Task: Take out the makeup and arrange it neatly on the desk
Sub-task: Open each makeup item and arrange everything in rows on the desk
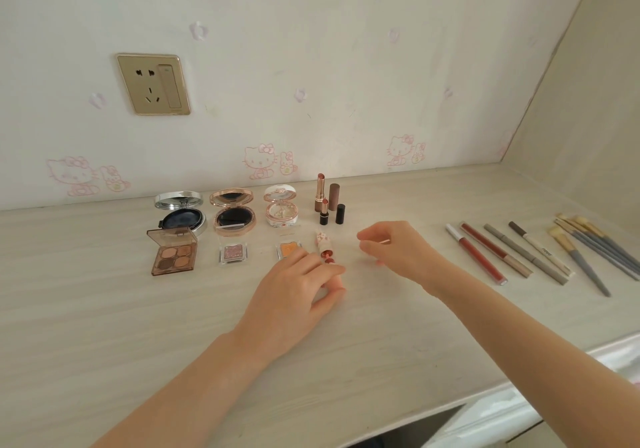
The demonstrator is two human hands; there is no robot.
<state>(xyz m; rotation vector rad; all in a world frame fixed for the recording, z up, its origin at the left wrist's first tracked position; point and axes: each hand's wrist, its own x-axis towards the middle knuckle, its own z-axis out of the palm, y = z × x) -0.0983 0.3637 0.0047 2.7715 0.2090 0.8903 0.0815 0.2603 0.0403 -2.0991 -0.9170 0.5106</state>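
My left hand (298, 295) rests on the pale desk (138, 326) and grips the lower end of a small lip tube with a white cat top (323, 245), which lies tilted away from me. My right hand (391, 250) hovers just right of it with thumb and forefinger drawn close together; whether they pinch anything I cannot tell. Behind stand three open compacts: silver (180, 212), rose gold (232, 213) and white (281, 208). In front of them lie an eyeshadow quad (173, 252), a glitter single (232, 253) and an orange single (286, 249). Two uncapped lipsticks (321, 201) stand upright beside their caps.
To the right lie a red lip gloss (476, 255), several pencils (526, 252) and several brushes (588, 250), all side by side. A wall socket (154, 84) sits on the papered wall. The desk's front edge (485, 395) runs at lower right.
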